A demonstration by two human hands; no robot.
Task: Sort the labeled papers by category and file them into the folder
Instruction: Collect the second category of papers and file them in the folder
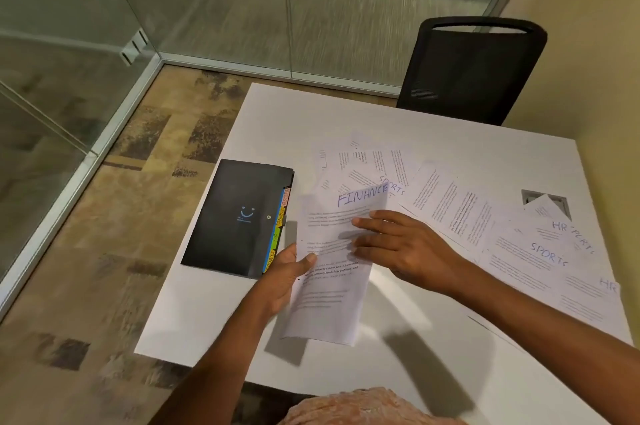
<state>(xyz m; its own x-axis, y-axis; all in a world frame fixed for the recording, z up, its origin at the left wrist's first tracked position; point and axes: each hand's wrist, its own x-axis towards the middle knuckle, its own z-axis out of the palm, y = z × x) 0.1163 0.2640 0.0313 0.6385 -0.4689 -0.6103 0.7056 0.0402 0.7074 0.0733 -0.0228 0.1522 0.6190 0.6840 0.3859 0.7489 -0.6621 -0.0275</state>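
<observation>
Beside one folder (228, 216): left fingers (309, 259) round one FINANCE sheet (329, 303); right fingers (374, 221) flat

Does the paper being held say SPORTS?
No, the paper pinched by the left hand reads FINANCE at its top, with the right hand resting flat on it.
</observation>
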